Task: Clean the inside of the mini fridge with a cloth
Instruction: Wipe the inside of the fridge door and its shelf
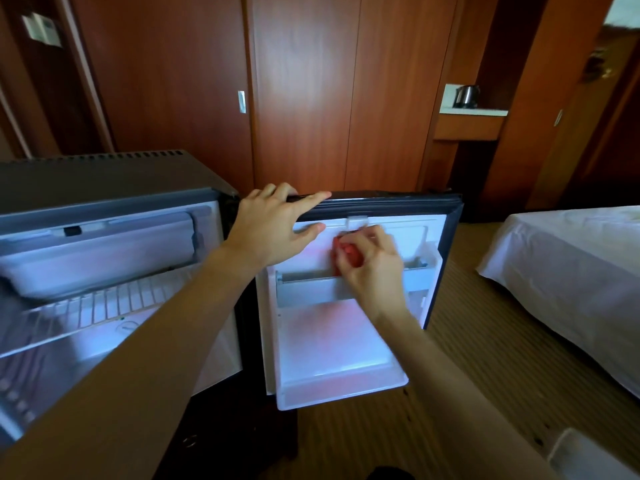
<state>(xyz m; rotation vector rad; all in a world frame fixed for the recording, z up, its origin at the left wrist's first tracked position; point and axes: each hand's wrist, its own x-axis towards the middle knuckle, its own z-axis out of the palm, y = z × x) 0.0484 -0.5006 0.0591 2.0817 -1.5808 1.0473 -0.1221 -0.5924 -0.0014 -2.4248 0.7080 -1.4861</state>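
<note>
The grey mini fridge stands open, its white-lined door swung out to the right. The left hand rests on the door's top edge, fingers straight. Right of it, the right hand curls its fingers round a bunched red cloth, pressing it against the door's upper inner panel above the shelf rail.

Mini fridge shell: dark matt grey casing; door liner smooth white plastic, slight sheen, with a translucent plastic door shelf rail; inside, a white wire rack. Cloth is red, soft fabric, bunched. Wardrobe panels glossy reddish wood veneer, kettle shiny metal, bed sheet matt white cloth, carpet ribbed tan.
</note>
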